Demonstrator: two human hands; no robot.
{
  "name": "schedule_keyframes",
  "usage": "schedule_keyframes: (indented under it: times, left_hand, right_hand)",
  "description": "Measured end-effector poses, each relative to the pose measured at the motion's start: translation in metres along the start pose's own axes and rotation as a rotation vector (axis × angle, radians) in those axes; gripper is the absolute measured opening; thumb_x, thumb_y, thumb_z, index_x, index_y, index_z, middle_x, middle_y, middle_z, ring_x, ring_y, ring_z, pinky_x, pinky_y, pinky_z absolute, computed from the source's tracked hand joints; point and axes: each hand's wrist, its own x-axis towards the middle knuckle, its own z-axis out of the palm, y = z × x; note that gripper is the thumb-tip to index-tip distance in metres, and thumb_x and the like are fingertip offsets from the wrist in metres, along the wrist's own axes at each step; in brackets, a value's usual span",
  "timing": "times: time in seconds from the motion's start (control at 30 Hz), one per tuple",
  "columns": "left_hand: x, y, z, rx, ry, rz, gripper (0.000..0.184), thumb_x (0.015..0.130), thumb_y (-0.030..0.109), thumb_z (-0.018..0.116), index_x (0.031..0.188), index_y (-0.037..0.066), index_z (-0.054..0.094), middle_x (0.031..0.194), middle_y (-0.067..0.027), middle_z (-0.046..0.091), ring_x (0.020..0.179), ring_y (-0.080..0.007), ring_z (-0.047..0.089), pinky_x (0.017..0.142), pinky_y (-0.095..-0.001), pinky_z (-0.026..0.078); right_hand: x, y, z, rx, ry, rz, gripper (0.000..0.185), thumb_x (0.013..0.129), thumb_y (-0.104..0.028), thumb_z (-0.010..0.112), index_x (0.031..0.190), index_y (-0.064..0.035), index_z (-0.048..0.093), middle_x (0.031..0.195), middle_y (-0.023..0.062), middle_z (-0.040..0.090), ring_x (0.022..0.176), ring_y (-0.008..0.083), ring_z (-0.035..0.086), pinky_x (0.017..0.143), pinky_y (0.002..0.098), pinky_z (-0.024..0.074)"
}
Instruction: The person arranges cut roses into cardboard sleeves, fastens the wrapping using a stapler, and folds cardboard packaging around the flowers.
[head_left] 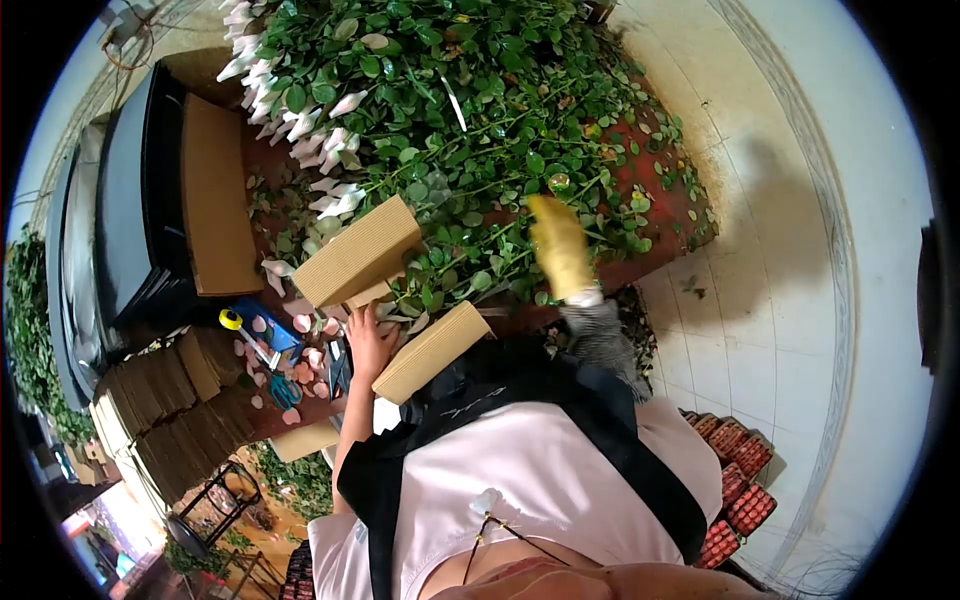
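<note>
My left hand [370,348] is bare and lies between two bent flaps of corrugated cardboard [358,252], its fingers apart near some leaves. The second flap [432,352] stands closer to my body. In a yellow glove, my right hand [560,245] reaches over the green stems; its fingers are blurred, and what they hold, if anything, cannot be made out. Leafy stems [470,150] cover much of the red table [670,215]. Flower heads in pale sleeves [340,145] line the left side of the pile.
Scissors [285,390], a blue box [270,325], a yellow-capped marker [232,320] and pink petals lie left of my left hand. Farther left are stacked cardboard sheets [170,410] and a large black-lined box [215,200]. Red bundles [750,508] sit on the floor, lower right.
</note>
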Motion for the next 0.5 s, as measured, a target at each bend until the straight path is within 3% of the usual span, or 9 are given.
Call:
schedule_keyframes:
  times: [0.07, 0.1, 0.17, 0.2, 0.3, 0.37, 0.4, 0.43, 0.5]
  left_hand:
    - [0.000, 0.000, -0.002, 0.075, -0.056, 0.000, 0.067, 0.075, 0.026, 0.076, 0.134, 0.006, 0.051, 0.119, -0.0166, 0.053, 0.113, -0.0363, 0.049, 0.100, -0.0479, 0.036]
    - [-0.002, 0.002, -0.004, 0.078, -0.056, -0.002, 0.067, 0.075, 0.026, 0.076, 0.134, 0.006, 0.051, 0.119, -0.0166, 0.053, 0.113, -0.0363, 0.049, 0.100, -0.0479, 0.036]
    - [-0.001, 0.006, -0.010, 0.069, -0.069, -0.011, 0.067, 0.075, 0.028, 0.077, 0.133, 0.006, 0.052, 0.116, -0.0159, 0.054, 0.112, -0.0354, 0.050, 0.100, -0.0477, 0.036]
    - [0.000, 0.009, -0.013, 0.040, -0.066, -0.013, 0.066, 0.076, 0.029, 0.077, 0.133, 0.007, 0.053, 0.115, -0.0157, 0.055, 0.111, -0.0349, 0.052, 0.102, -0.0480, 0.035]
    - [-0.001, 0.007, -0.008, 0.042, -0.046, -0.023, 0.068, 0.075, 0.026, 0.077, 0.135, 0.006, 0.051, 0.114, -0.0160, 0.055, 0.111, -0.0348, 0.052, 0.104, -0.0489, 0.034]
    - [0.000, 0.009, -0.011, 0.025, -0.040, -0.011, 0.069, 0.075, 0.026, 0.077, 0.135, 0.005, 0.051, 0.113, -0.0161, 0.056, 0.110, -0.0349, 0.052, 0.104, -0.0486, 0.034]
    - [0.002, 0.011, -0.013, 0.015, -0.033, 0.002, 0.069, 0.075, 0.025, 0.077, 0.135, 0.004, 0.050, 0.111, -0.0161, 0.056, 0.109, -0.0349, 0.052, 0.103, -0.0484, 0.035]
    - [0.001, 0.011, -0.016, 0.015, -0.032, -0.008, 0.069, 0.075, 0.025, 0.077, 0.135, 0.004, 0.050, 0.111, -0.0161, 0.056, 0.109, -0.0349, 0.052, 0.103, -0.0484, 0.035]
    - [0.004, 0.013, -0.018, 0.001, -0.062, -0.013, 0.069, 0.074, 0.025, 0.078, 0.134, 0.003, 0.051, 0.111, -0.0160, 0.056, 0.109, -0.0350, 0.053, 0.102, -0.0476, 0.036]
  right_hand:
    - [0.002, -0.028, 0.043, -0.009, -0.051, -0.139, 0.048, 0.088, -0.008, 0.061, 0.134, -0.0139, 0.053, 0.115, 0.0156, 0.067, 0.116, 0.0307, 0.059, 0.103, 0.0444, 0.0439]
    - [-0.001, -0.030, 0.057, -0.102, -0.147, -0.157, 0.034, 0.090, -0.013, 0.059, 0.124, -0.0099, 0.061, 0.101, 0.0167, 0.070, 0.104, 0.0304, 0.066, 0.091, 0.0425, 0.0508]
    - [-0.001, -0.023, 0.083, -0.220, -0.471, 0.050, 0.019, 0.086, -0.019, 0.059, 0.102, -0.0115, 0.066, 0.080, 0.0141, 0.070, 0.079, 0.0330, 0.068, 0.068, 0.0448, 0.0532]
    - [-0.007, -0.017, 0.093, -0.233, -0.293, 0.060, 0.010, 0.083, -0.019, 0.060, 0.084, -0.0122, 0.067, 0.063, 0.0095, 0.066, 0.064, 0.0344, 0.066, 0.060, 0.0468, 0.0501]
    - [-0.022, -0.001, 0.102, -0.170, -0.344, 0.065, 0.015, 0.084, -0.023, 0.062, 0.089, -0.0110, 0.068, 0.079, 0.0118, 0.070, 0.076, 0.0331, 0.068, 0.071, 0.0468, 0.0531]
    - [-0.006, 0.010, 0.093, -0.010, -0.511, 0.094, 0.027, 0.086, -0.030, 0.064, 0.104, -0.0115, 0.069, 0.097, 0.0134, 0.071, 0.089, 0.0340, 0.068, 0.081, 0.0445, 0.0536]
    - [0.013, 0.016, 0.089, 0.057, -0.793, 0.250, 0.038, 0.087, -0.034, 0.065, 0.119, -0.0133, 0.065, 0.111, 0.0149, 0.069, 0.101, 0.0345, 0.066, 0.088, 0.0420, 0.0523]
    - [0.038, 0.013, 0.074, 0.110, -0.923, 0.231, 0.043, 0.089, -0.037, 0.063, 0.125, -0.0118, 0.063, 0.116, 0.0173, 0.067, 0.105, 0.0337, 0.065, 0.091, 0.0407, 0.0517]
    - [0.072, 0.011, 0.072, 0.132, -0.715, 0.095, 0.041, 0.091, -0.031, 0.060, 0.126, -0.0092, 0.061, 0.116, 0.0169, 0.067, 0.102, 0.0358, 0.065, 0.087, 0.0441, 0.0531]
